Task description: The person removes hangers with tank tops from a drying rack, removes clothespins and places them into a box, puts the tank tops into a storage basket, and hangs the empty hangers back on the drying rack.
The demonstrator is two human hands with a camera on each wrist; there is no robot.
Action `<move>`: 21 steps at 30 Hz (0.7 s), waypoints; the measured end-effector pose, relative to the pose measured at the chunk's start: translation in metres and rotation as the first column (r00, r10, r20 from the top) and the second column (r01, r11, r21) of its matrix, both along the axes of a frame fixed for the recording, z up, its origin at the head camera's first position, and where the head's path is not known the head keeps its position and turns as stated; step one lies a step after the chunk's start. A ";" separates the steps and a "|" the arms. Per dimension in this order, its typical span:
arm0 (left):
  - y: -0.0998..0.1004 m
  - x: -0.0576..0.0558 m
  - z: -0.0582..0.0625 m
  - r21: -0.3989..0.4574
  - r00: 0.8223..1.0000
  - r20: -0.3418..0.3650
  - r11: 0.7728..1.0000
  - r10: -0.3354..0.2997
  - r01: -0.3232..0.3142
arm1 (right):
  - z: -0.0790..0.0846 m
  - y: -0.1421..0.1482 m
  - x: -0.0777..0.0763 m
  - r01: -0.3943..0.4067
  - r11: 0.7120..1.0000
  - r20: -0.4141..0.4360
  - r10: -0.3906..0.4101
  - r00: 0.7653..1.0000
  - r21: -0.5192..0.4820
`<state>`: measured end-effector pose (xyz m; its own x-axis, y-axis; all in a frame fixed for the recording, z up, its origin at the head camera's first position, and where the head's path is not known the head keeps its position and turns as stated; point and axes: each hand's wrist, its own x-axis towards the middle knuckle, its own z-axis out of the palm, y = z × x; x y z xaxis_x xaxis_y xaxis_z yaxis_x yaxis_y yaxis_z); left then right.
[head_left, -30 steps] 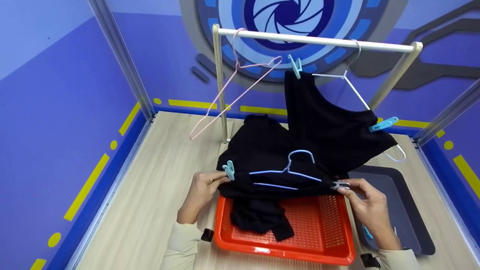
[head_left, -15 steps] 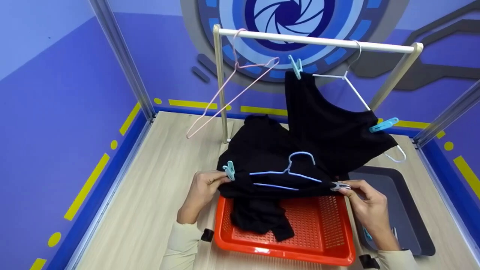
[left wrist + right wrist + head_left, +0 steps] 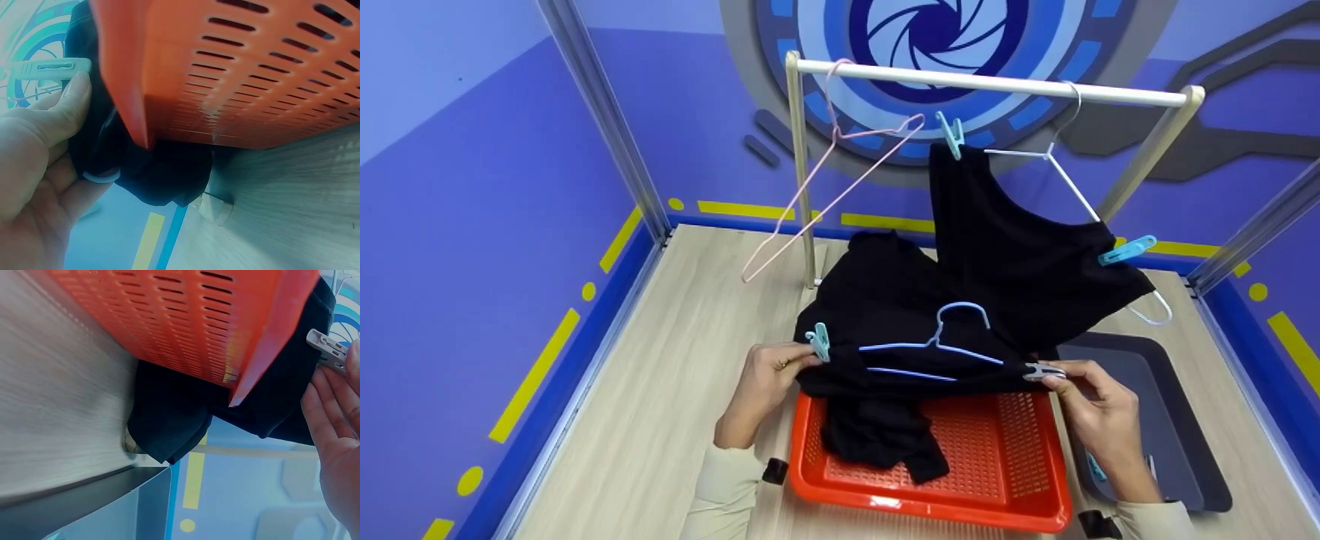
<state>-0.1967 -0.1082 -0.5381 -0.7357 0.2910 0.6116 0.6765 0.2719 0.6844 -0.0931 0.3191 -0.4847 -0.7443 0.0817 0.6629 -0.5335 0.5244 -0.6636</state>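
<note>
Clock face: read over the head view, with the blue hanger [image 3: 934, 342] at its centre.
Front black garment [image 3: 885, 315]: at the centre, lying over the twelve o'clock rim of the red basket [image 3: 885, 504], the blue hanger showing through its neck opening, hook upward.
Left hand [image 3: 761, 382]: at eight o'clock, fingers clamped on the garment's shoulder, thumb against the mint clothespin [image 3: 819, 343] fixed there.
Right hand [image 3: 1102, 405]: at four o'clock, thumb and forefinger clamped on the end of the grey clothespin [image 3: 1044, 372], which sits at the opposite shoulder.
Basket: at six o'clock on the wood-grain counter [image 3: 712, 315]; black cloth [image 3: 877, 435] lies inside it, and I cannot tell, black on black, whether it belongs to the front garment.
Dark grey tray [image 3: 1155, 397]: at four o'clock, partly behind the right forearm.
Drying rack [image 3: 997, 79]: across twelve o'clock, with a bare pink hanger [image 3: 870, 134] at eleven and a second black garment [image 3: 1020, 255] at two, clipped on a white hanger [image 3: 1072, 185].
</note>
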 end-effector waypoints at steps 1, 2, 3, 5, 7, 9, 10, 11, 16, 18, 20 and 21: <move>0.000 0.000 0.000 0.001 1.000 -0.003 1.000 0.000 0.000 | 0.000 0.000 0.000 -0.005 1.000 -0.003 0.005 1.000 -0.008; 0.000 0.000 0.000 0.002 1.000 -0.005 1.000 -0.002 0.002 | -0.001 0.001 0.000 -0.011 1.000 -0.002 0.011 1.000 -0.019; 0.000 0.000 0.000 0.003 1.000 -0.005 1.000 -0.003 0.003 | -0.002 0.002 0.000 -0.018 0.999 -0.002 0.018 1.000 -0.032; 0.000 0.000 0.000 0.006 1.000 -0.004 1.000 -0.007 0.007 | -0.006 0.006 0.000 -0.031 0.998 0.001 0.031 1.000 -0.059; 0.000 0.000 0.000 0.007 1.000 0.001 1.000 -0.010 0.010 | -0.011 0.011 -0.001 -0.035 0.996 0.008 0.036 0.999 -0.080; 0.000 0.000 0.000 0.005 1.000 0.011 1.000 -0.010 0.010 | -0.017 0.016 -0.002 -0.024 0.995 0.022 0.026 0.999 -0.102; 0.000 0.000 0.000 0.004 1.000 0.013 1.000 -0.010 0.010 | -0.020 0.019 -0.002 -0.013 0.994 0.033 0.017 0.999 -0.110; 0.000 0.000 0.000 0.003 1.000 0.015 1.000 -0.009 0.009 | -0.023 0.021 -0.002 -0.003 0.993 0.041 0.008 0.999 -0.120; -0.001 0.000 0.002 -0.011 1.000 0.029 1.000 -0.004 0.004 | -0.024 0.027 0.001 0.062 0.991 0.119 -0.047 0.992 -0.121; -0.001 0.000 0.002 -0.020 0.999 0.039 1.000 0.000 0.001 | -0.021 0.028 0.003 0.077 0.991 0.147 -0.061 0.987 -0.109; -0.001 0.001 0.002 -0.028 0.999 0.046 1.000 0.003 -0.002 | -0.020 0.030 0.004 0.089 0.991 0.163 -0.072 0.984 -0.100; -0.001 0.001 0.002 -0.030 0.999 0.049 1.000 0.003 -0.002 | -0.020 0.030 0.005 0.093 0.991 0.167 -0.076 0.983 -0.097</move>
